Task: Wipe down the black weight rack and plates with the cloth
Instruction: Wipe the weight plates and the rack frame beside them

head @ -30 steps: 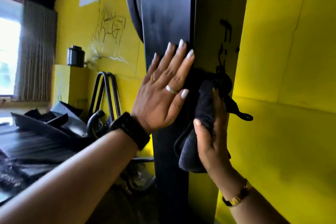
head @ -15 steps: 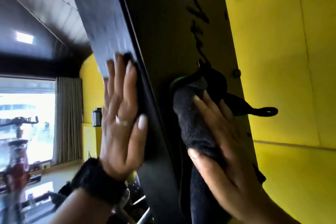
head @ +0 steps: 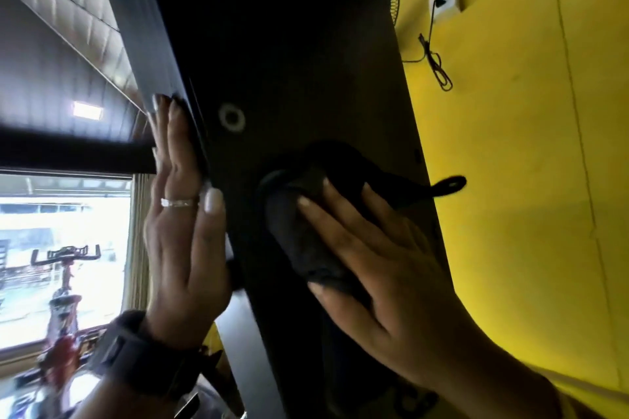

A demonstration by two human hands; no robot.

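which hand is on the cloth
The right hand presses the cloth against the rack; the left hand, ringed, lies flat on the rack's side with no cloth.

Top of rack (head: 289, 44) off-frame; cloth (head: 296, 241) partly under right hand (head: 401, 289)

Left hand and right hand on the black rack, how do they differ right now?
The left hand lies directly on the rack's side face; the right hand presses the black cloth to its front. The left hand's fingers lie together, the right hand's spread. The left hand wears a ring; the right shows none. Both are flat, fingers straight.
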